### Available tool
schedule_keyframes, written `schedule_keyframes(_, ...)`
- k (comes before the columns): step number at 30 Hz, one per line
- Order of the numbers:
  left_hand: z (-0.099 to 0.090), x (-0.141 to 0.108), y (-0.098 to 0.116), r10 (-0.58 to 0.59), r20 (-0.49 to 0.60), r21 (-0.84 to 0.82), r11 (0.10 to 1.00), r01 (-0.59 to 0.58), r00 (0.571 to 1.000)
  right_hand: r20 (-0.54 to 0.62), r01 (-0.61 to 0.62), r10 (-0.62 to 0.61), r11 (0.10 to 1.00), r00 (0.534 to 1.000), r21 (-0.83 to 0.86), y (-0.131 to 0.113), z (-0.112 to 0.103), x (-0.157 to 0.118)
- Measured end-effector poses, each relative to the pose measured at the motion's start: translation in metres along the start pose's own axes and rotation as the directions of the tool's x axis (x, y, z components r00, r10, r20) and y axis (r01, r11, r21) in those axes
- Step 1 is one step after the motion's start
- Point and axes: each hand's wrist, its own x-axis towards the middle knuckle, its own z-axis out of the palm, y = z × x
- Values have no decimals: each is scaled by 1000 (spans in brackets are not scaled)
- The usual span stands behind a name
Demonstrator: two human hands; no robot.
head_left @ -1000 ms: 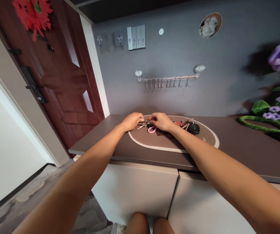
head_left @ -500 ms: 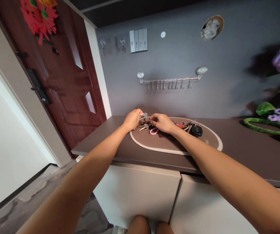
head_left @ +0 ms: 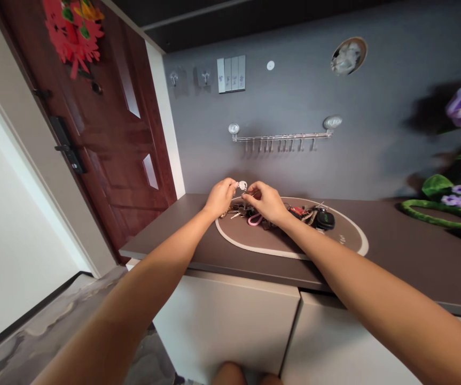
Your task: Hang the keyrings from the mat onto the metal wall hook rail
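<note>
My left hand [head_left: 221, 198] is closed, pinching a silver key [head_left: 242, 185] between thumb and fingertips just above the mat. Close on its right, my right hand [head_left: 265, 200] is closed too, its thumb and forefinger on a small ring or chain [head_left: 245, 193] that hangs below the key. Underneath, on the oval brown mat [head_left: 250, 241], lie more keys [head_left: 238, 214] and a pink loop [head_left: 255, 220]. Right of my right hand are a red item [head_left: 299, 210] and a black fob-like piece [head_left: 325, 220]. My right hand hides part of the pile.
A clear rail with several small hooks [head_left: 282, 137] is fixed to the grey wall behind. Purple artificial flowers [head_left: 456, 195] with a green ring-shaped base stand at the right of the countertop [head_left: 394, 262]. A dark red door [head_left: 114, 128] is at the left.
Both hands have lifted slightly and the key now shows more clearly between them. My right fingers have come up to the ring under it. The view has tilted a little upward.
</note>
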Motion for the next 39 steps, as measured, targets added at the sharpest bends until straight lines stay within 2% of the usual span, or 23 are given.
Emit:
schedule_keyframes(11, -1, -1, 3, -12, -10, -54, 998, 12, 1000, -59, 72, -77, 994, 995, -84, 2, -3, 1)
schedule_keyframes(18, -1, -2, 0, -65, -52, -49, 997, 62, 997, -96, 10, -7, 1000, 995, 23, -1, -7, 3)
schedule_keyframes(22, 2, -3, -2, -57, 24, -93, 994, 59, 998, -71, -52, 63, 987, 996, 153, 1, -5, 4)
schedule_keyframes(29, 5, -5, 0, 6, 188, -102, 995, 13, 982, -19, -74, 88, 922, 996, 379, 10, 1, 6)
schedule_keyframes(31, 5, -5, 2, 45, 172, -58, 998, -36, 984, -1, -90, 98, 912, 995, 400, 9, 0, 5)
schedule_keyframes(35, 5, -3, 4, 121, 64, -5, 993, -121, 991, 9, -100, 104, 925, 995, 367, 6, -1, 5)
schedule_keyframes(39, 5, -2, 5, 126, 72, -51, 991, -123, 989, 36, -94, 87, 917, 996, 387, 6, 0, 4)
